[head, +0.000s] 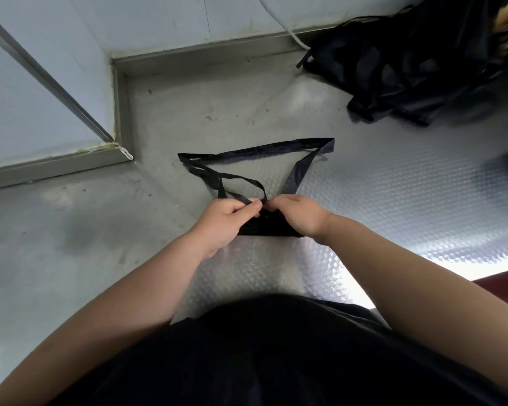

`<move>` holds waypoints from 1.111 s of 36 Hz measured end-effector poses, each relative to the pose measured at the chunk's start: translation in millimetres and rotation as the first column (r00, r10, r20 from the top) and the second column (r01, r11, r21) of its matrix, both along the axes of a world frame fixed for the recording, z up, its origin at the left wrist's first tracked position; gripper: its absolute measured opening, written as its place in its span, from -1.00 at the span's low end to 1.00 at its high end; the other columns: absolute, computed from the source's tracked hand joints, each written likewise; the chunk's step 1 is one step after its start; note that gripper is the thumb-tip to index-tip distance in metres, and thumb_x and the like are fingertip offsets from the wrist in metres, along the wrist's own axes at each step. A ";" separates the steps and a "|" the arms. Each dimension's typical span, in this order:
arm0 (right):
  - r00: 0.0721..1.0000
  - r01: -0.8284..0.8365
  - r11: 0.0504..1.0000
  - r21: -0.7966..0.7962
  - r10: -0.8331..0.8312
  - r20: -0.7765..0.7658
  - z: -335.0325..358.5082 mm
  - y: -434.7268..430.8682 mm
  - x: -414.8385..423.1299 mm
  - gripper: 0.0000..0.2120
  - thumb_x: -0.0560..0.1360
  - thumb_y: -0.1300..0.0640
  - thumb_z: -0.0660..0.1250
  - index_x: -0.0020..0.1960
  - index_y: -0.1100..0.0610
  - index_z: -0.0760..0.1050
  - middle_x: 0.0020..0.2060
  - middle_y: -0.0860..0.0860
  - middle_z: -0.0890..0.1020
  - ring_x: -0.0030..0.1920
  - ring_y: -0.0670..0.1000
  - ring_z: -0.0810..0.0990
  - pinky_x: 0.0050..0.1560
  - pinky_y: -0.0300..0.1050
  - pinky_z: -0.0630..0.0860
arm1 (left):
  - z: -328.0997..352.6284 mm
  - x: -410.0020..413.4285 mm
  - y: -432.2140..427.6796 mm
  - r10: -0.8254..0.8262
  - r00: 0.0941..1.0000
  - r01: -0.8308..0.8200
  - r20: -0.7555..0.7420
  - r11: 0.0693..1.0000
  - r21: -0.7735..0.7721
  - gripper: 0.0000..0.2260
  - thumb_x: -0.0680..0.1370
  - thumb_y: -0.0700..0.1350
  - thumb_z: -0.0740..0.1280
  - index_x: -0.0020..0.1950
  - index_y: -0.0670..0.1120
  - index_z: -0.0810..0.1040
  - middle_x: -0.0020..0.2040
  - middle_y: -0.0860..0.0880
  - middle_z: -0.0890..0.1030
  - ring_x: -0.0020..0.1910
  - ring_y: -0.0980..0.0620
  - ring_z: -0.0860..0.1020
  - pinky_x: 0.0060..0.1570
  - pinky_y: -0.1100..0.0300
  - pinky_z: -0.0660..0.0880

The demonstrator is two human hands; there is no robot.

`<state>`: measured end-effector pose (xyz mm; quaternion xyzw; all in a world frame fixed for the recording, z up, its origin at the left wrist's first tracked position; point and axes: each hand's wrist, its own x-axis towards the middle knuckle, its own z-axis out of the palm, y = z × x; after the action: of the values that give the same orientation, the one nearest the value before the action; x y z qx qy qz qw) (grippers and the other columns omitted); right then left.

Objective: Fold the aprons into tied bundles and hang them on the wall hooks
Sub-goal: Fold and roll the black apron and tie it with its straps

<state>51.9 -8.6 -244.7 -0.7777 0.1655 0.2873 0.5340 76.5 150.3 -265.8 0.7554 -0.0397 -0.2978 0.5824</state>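
A black apron folded into a small bundle point(266, 227) lies on the steel counter point(393, 194), mostly hidden under my hands. Its wide neck strap point(258, 148) spreads out in a loop beyond the bundle. My left hand point(226, 221) pinches a thin tie string point(241, 180) just above the bundle. Pressed against the bundle's right end, my right hand point(298, 213) has its fingertips closed on the string beside the left hand's.
A heap of loose black aprons point(417, 65) lies at the far right of the counter, with a white cable point(294, 33) beside it. Pale wall panels point(41, 92) and a raised steel ledge point(123, 112) border the counter at left and back.
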 end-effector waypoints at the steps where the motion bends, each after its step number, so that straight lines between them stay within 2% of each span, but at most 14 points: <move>1: 1.000 -0.008 1.000 -0.011 0.008 0.003 0.6 -0.9 1.8 -0.71 0.62 0.05 0.09 0.13 0.12 0.54 0.09 0.04 0.54 0.14 0.02 0.47 0.13 -0.17 0.34 | -0.6 0.5 2.1 -0.040 0.999 0.040 0.002 0.999 -0.013 -0.80 0.59 -0.15 0.27 -0.17 0.03 0.62 -0.09 0.27 0.61 -0.11 0.41 0.55 -0.01 0.55 0.40; 3: 0.999 -0.049 0.997 -0.051 0.050 0.018 0.3 -1.9 4.5 -0.67 0.64 0.00 0.05 0.12 0.11 0.55 0.04 0.02 0.54 0.09 0.01 0.46 0.09 -0.20 0.35 | 1.0 0.4 5.6 -0.105 0.994 0.105 0.001 0.994 -0.038 -0.79 0.60 -0.17 0.24 -0.09 0.08 0.62 -0.11 0.27 0.65 -0.09 0.35 0.56 0.05 0.47 0.41; 6: 0.997 -0.076 0.991 -0.107 0.078 0.021 3.3 -0.2 7.5 -0.61 0.61 -0.14 0.09 -0.23 0.02 0.51 -0.31 -0.07 0.49 -0.24 -0.08 0.44 -0.26 -0.29 0.32 | 2.7 3.7 7.4 -0.214 0.977 0.214 -0.001 0.977 -0.001 -0.78 0.62 -0.17 0.19 -0.03 0.05 0.62 -0.02 0.20 0.63 0.03 0.25 0.55 0.22 0.35 0.38; 10: 0.995 -0.097 0.983 -0.155 0.098 -0.001 2.5 0.0 9.7 -0.51 0.46 -0.29 0.25 -0.19 0.16 0.59 -0.24 0.04 0.58 -0.14 0.00 0.53 -0.07 -0.17 0.45 | 1.7 7.2 11.2 -0.248 0.968 0.250 -0.040 0.967 0.058 -0.83 0.56 0.06 0.29 -0.13 0.07 0.65 -0.03 0.01 0.66 0.02 0.16 0.54 0.28 0.11 0.38; 13: 0.977 -0.211 0.952 -0.224 0.209 -0.030 6.5 -1.3 10.5 -0.52 0.35 -0.30 0.39 -0.29 0.15 0.48 -0.34 -0.01 0.50 -0.28 -0.04 0.48 -0.27 -0.19 0.40 | 2.6 8.0 10.9 -0.209 0.977 0.211 -0.036 0.976 0.045 -0.83 0.59 -0.08 0.26 -0.10 0.10 0.63 -0.10 0.14 0.65 -0.05 0.25 0.55 0.17 0.34 0.42; 17: 0.925 -0.351 0.845 -0.404 0.381 -0.006 4.3 -0.4 11.9 -0.56 0.44 -0.19 0.37 -0.25 0.20 0.43 -0.39 0.02 0.40 -0.37 -0.03 0.37 -0.37 -0.16 0.27 | 5.1 8.1 7.8 -0.107 0.994 0.107 -0.028 0.994 -0.012 -0.82 0.57 -0.19 0.30 -0.09 0.04 0.64 -0.26 0.19 0.64 -0.17 0.34 0.56 -0.08 0.50 0.42; 20: 0.932 -0.294 0.834 -0.467 0.358 0.053 -0.5 3.2 9.4 -0.56 0.54 -0.13 0.25 -0.35 0.17 0.37 -0.44 0.02 0.40 -0.39 -0.02 0.37 -0.39 -0.15 0.26 | 4.5 7.0 10.6 -0.026 0.996 0.018 -0.088 0.996 -0.089 -0.85 0.55 -0.21 0.31 -0.04 -0.01 0.64 -0.11 0.15 0.66 -0.05 0.34 0.57 -0.01 0.50 0.43; 24: 0.993 -0.105 0.969 -0.222 0.112 0.023 3.1 2.0 10.8 -0.65 0.60 -0.03 0.17 -0.22 0.12 0.55 -0.41 -0.04 0.47 -0.38 -0.06 0.42 -0.41 -0.25 0.27 | 4.0 7.4 10.2 0.012 0.992 -0.034 -0.127 0.985 -0.171 -0.84 0.55 -0.25 0.29 -0.04 -0.04 0.63 -0.09 0.18 0.67 0.02 0.34 0.57 -0.01 0.51 0.43; 26: 1.000 -0.013 0.998 -0.055 0.013 -0.015 4.2 0.2 11.4 -0.80 0.55 0.08 0.26 -0.17 0.10 0.58 -0.25 -0.07 0.56 -0.22 -0.09 0.49 -0.28 -0.32 0.33 | 4.2 7.3 8.8 0.016 0.990 -0.044 -0.138 0.979 -0.200 -0.84 0.55 -0.28 0.29 -0.05 -0.08 0.62 -0.14 0.20 0.67 -0.01 0.36 0.57 -0.06 0.53 0.42; 29: 0.990 0.119 0.964 0.236 -0.096 -0.106 2.5 -2.4 9.9 -0.81 0.53 0.23 0.26 -0.20 0.05 0.55 -0.22 -0.14 0.61 -0.12 -0.10 0.51 -0.16 -0.34 0.36 | 2.4 7.5 10.6 0.017 0.992 -0.039 -0.124 0.983 -0.178 -0.85 0.52 -0.27 0.32 -0.08 -0.05 0.64 -0.17 0.19 0.68 -0.04 0.35 0.58 -0.06 0.52 0.43; 31: 0.978 0.180 0.916 0.358 -0.127 -0.165 1.1 -6.5 10.6 -0.82 0.52 0.23 0.25 -0.16 0.00 0.53 -0.17 -0.08 0.59 -0.12 -0.06 0.47 -0.06 -0.23 0.32 | 1.4 7.0 11.0 0.013 0.994 -0.028 -0.106 0.989 -0.145 -0.85 0.51 -0.26 0.35 -0.10 -0.02 0.64 -0.19 0.19 0.68 -0.07 0.34 0.59 -0.06 0.50 0.45; 33: 0.972 0.216 0.885 0.413 -0.156 -0.175 0.6 -8.9 10.7 -0.83 0.50 0.20 0.29 -0.25 0.02 0.47 -0.24 -0.07 0.57 -0.16 -0.04 0.46 -0.05 -0.16 0.29 | 1.8 4.8 9.4 0.035 0.994 -0.050 -0.102 0.987 -0.151 -0.86 0.50 -0.26 0.35 -0.10 -0.03 0.64 -0.19 0.18 0.68 -0.08 0.32 0.59 -0.05 0.48 0.46; 36: 0.933 0.357 0.822 0.444 -0.334 -0.131 -8.8 -7.3 5.6 -0.66 0.48 0.26 0.35 -0.38 0.05 0.32 -0.44 -0.08 0.52 -0.34 -0.11 0.49 -0.20 -0.23 0.32 | 1.5 0.6 8.5 0.138 0.988 -0.148 -0.075 0.976 -0.162 -0.86 0.51 -0.25 0.36 -0.11 -0.03 0.65 -0.17 0.15 0.68 -0.04 0.28 0.60 0.00 0.42 0.47; 40: 0.884 0.435 0.812 0.389 -0.466 -0.015 -22.4 -11.9 -11.2 -0.57 0.48 0.38 0.33 -0.40 0.07 0.21 -0.48 0.00 0.34 -0.40 -0.05 0.32 -0.23 -0.18 0.30 | -6.8 -7.5 10.2 0.245 0.967 -0.241 0.074 0.969 -0.064 -0.79 0.53 -0.20 0.35 -0.18 0.10 0.65 -0.12 0.09 0.67 0.00 0.13 0.60 0.07 0.27 0.48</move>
<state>40.7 -20.5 -267.1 -0.6081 0.2641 0.1474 0.7340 69.0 160.5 -272.6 0.7499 0.0212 -0.1919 0.6327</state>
